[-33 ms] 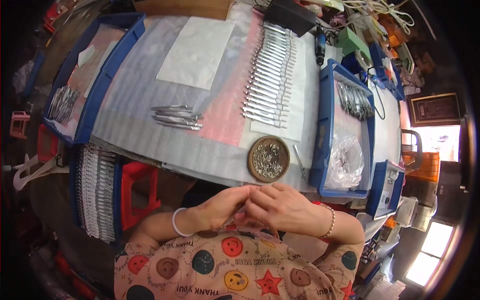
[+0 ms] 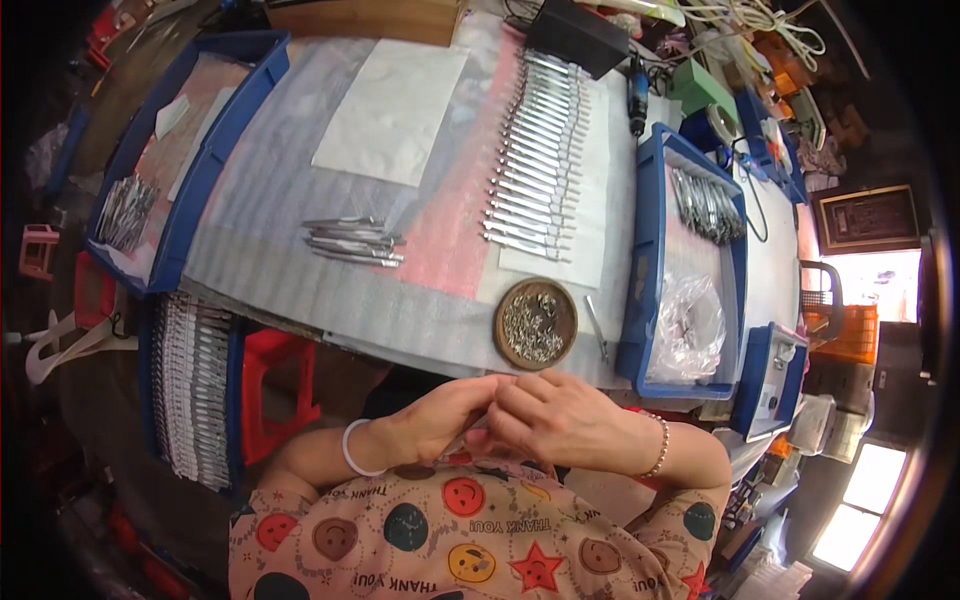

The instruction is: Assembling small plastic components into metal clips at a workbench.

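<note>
My left hand (image 2: 447, 418) and my right hand (image 2: 560, 415) meet in front of my chest at the table's near edge. Both have their fingers bent and pressed together. Whatever lies between them is hidden behind the fingers. Just beyond them stands a round wooden bowl (image 2: 503, 345) holding many small silver metal pieces (image 2: 535, 322). To its right a slim metal rod (image 2: 596, 326) lies on the table. Farther back, a long row of slender silver metal tools (image 2: 530, 185) rests side by side on white paper. A small pile of similar tools (image 2: 355, 240) lies left of it.
A blue bin (image 2: 645, 300) with metal pieces and a clear plastic bag stands right; another blue bin (image 2: 190, 195) is at left. Below that, a blue tray with stacked metal parts (image 2: 195, 390) adjoins a red stool (image 2: 280, 385). A black box (image 2: 575, 38) sits at the back.
The whole view has shifted very slightly. Both hands stay together in nearly the same pose, and nothing on the table has visibly moved.
</note>
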A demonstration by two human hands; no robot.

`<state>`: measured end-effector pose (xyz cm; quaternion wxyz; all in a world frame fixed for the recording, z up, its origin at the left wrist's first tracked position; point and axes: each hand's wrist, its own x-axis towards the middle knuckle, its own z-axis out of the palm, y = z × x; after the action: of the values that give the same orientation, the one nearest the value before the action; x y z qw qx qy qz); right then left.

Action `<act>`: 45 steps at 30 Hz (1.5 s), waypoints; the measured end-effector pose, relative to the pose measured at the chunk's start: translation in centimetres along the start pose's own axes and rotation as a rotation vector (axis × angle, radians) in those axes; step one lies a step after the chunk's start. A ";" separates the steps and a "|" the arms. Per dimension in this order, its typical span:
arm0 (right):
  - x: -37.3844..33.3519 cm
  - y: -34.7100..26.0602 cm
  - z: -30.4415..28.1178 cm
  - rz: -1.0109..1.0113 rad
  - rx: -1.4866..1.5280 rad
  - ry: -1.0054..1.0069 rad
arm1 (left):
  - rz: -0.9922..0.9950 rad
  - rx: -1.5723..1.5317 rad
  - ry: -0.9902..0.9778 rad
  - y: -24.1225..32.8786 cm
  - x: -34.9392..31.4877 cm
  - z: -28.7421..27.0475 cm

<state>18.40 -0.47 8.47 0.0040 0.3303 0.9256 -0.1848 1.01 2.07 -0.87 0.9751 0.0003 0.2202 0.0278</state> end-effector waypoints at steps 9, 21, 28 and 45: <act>1.4 10.7 -5.9 0.293 0.019 0.361 | 0.472 0.082 -0.114 5.3 -1.7 -0.9; 6.7 36.9 -3.2 0.680 -0.184 0.731 | 1.093 0.683 0.394 3.8 -0.5 -4.5; 8.4 41.1 -2.3 0.714 -0.216 0.685 | 1.114 0.729 0.366 3.9 0.1 -5.0; 7.4 42.0 -2.0 0.802 -0.193 0.757 | 1.135 0.710 0.358 4.0 0.5 -5.0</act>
<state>38.60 34.72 -4.90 -0.2284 0.6981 0.6769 0.0482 -0.89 6.09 -5.57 0.6992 0.4299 0.3393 0.4595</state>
